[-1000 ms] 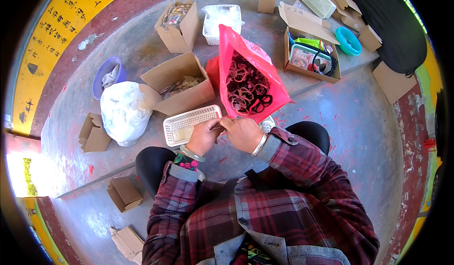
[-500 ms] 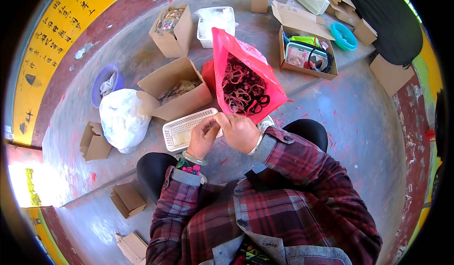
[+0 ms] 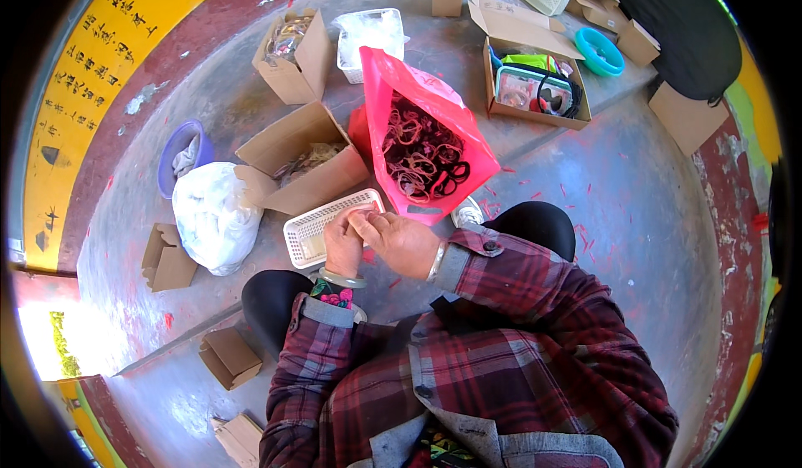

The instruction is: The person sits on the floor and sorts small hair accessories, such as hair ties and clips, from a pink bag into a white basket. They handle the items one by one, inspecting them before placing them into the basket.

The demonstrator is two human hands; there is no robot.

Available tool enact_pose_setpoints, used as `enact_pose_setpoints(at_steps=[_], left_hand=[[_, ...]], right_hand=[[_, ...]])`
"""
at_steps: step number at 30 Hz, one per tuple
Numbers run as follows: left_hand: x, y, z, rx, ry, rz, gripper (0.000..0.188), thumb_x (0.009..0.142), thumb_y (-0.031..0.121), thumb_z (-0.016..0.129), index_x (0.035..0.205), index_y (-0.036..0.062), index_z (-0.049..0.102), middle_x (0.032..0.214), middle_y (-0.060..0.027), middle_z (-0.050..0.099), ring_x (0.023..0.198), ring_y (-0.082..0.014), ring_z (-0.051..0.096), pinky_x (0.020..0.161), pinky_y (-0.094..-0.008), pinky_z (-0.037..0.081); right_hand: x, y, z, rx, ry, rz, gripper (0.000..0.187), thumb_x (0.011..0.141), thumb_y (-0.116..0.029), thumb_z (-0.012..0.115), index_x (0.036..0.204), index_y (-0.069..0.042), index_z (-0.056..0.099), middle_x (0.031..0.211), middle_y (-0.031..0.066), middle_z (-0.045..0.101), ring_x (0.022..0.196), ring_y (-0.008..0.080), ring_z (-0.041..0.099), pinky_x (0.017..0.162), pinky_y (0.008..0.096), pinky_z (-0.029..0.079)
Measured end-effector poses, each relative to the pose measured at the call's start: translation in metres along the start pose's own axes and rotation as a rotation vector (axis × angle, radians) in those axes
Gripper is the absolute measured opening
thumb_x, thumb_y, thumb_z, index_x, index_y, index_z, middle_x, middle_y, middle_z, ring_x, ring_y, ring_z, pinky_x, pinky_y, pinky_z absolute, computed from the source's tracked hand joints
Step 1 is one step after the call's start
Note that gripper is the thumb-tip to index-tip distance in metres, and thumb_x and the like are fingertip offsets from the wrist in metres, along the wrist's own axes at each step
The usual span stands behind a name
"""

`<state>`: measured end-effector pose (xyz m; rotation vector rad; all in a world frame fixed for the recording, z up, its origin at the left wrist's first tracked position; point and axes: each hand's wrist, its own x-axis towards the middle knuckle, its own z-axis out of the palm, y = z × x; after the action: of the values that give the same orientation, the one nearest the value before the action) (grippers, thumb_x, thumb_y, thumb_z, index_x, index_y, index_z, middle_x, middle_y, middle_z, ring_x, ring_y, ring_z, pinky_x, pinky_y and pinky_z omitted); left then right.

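Observation:
My left hand [image 3: 341, 246] and my right hand [image 3: 401, 242] meet over the right end of a small white plastic basket [image 3: 294, 236]. Fingers of both are closed and pressed together at the tips. Whatever they hold is too small or hidden to name. Inside the basket lies something pale and flat. Just beyond my right hand stands an open pink plastic bag [image 3: 378, 117], full of loops that look like hair ties [image 3: 423, 146], dark and pinkish.
Behind the basket is an open cardboard box [image 3: 338, 174], with a stuffed white plastic bag [image 3: 215, 217] to its left. A purple basin [image 3: 171, 163] sits farther left. At the far right are a box of supplies [image 3: 535, 117] and a turquoise basin [image 3: 600, 53]. Red scraps litter the floor.
My hands have shifted left and slightly down, the right now closer over the left's fingertips. The whole view has moved a little.

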<state>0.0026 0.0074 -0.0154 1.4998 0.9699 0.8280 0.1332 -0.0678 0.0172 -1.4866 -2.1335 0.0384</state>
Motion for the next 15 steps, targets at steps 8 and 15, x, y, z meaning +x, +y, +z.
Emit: enact_pose_setpoints(at_steps=[8,15], left_hand=[[-0.002,0.017,-0.008,0.008,0.106,0.055,0.022,0.084,0.008,0.048,0.093,-0.0027,0.066,0.084,-0.0084,0.067,0.077,-0.012,0.06,0.07,-0.0249,0.047],[-0.002,0.017,-0.005,-0.116,0.063,-0.009,0.025,0.084,0.009,0.048,0.094,-0.0075,0.064,0.089,-0.0108,0.066,0.086,-0.0153,0.061,0.081,-0.0258,0.046]], right_hand=[[0.033,0.05,-0.043,0.299,0.489,0.186,0.014,0.075,-0.007,0.055,0.088,-0.007,0.06,0.076,0.0122,0.061,0.069,0.0285,0.061,0.056,0.0364,0.048],[0.028,0.147,0.023,0.223,-0.259,0.616,0.019,0.069,-0.019,0.056,0.076,-0.006,0.068,0.071,0.016,0.063,0.072,0.0314,0.063,0.069,0.0378,0.05]])
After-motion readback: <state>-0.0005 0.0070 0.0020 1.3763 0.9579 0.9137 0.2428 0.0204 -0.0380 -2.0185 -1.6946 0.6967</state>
